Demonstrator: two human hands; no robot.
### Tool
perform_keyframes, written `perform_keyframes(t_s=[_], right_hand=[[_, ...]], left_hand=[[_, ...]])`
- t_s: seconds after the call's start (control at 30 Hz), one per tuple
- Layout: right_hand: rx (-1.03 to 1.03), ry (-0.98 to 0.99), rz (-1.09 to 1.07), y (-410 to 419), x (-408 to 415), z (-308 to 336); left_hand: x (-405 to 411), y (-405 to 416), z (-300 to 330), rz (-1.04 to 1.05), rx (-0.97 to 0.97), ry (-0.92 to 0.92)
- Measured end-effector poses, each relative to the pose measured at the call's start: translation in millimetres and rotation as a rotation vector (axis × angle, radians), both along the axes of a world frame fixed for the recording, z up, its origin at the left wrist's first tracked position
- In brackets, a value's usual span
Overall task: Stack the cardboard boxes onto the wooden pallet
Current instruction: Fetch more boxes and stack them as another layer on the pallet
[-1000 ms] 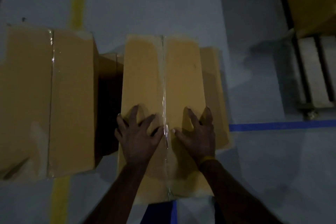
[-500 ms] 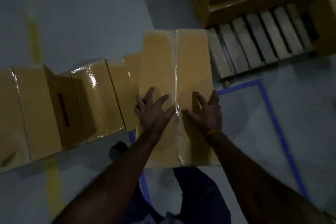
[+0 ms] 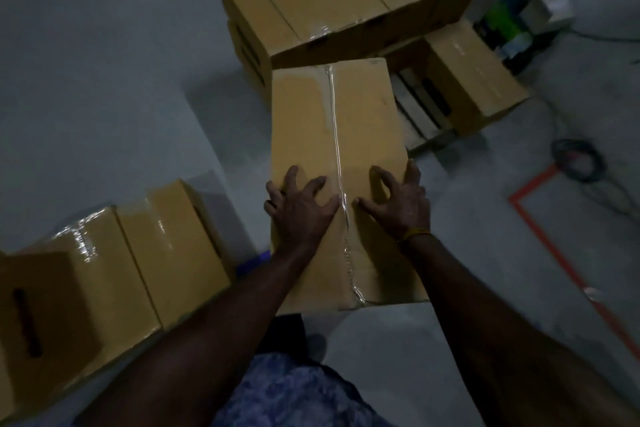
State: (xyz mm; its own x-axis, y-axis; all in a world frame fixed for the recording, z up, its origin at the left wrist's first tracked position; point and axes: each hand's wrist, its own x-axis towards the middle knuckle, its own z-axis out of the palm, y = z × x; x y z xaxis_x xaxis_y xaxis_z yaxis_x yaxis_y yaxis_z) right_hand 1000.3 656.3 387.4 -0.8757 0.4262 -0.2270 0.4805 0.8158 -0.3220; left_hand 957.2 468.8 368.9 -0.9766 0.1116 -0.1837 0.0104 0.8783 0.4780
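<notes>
A long cardboard box (image 3: 367,121) with a clear tape seam down its top stands in front of me, its far end next to the wooden pallet (image 3: 419,111). My left hand (image 3: 301,208) and my right hand (image 3: 398,204) press on the near part of its top, one on each side of the seam, fingers spread and bent. Large cardboard boxes (image 3: 329,0) are stacked on the pallet's far left part. A smaller box (image 3: 474,76) sits on its right part. Bare slats show between them.
More taped cardboard boxes (image 3: 104,281) lie on the grey floor at lower left. A red tape line (image 3: 554,243) runs along the floor at right, with a coiled cable (image 3: 576,158) beyond it. Green and white clutter (image 3: 512,24) sits at top right.
My view has swung right from the floor boxes toward the pallet. The box under my hands has come along and now reaches the pallet's edge. Both hands kept their place on its top.
</notes>
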Motion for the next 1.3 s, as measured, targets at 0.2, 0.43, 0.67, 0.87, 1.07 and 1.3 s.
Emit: perform_keyframes(t_s=[0.2, 0.43, 0.67, 0.87, 1.07, 1.3], right_hand=[[0.013, -0.013, -0.026, 81, -45, -12], [0.010, -0.109, -0.016, 167, -129, -58], [-0.010, -0.142, -0.017, 237, -191, -65], [-0.055, -0.170, 0.007, 301, -228, -93], [-0.120, -0.159, 0.039, 403, -262, -149], [-0.180, -0.140, 0.188, 568, -330, -249]], left_hand=[[-51, 83, -19, -0.021, 0.020, -0.019], [-131, 170, -66, -0.006, -0.014, -0.091], [-190, 240, -81, -0.010, -0.014, -0.106], [-224, 301, -107, 0.005, -0.041, -0.118], [-251, 401, -154, 0.061, -0.083, -0.133], [-287, 564, -248, 0.239, -0.124, -0.127]])
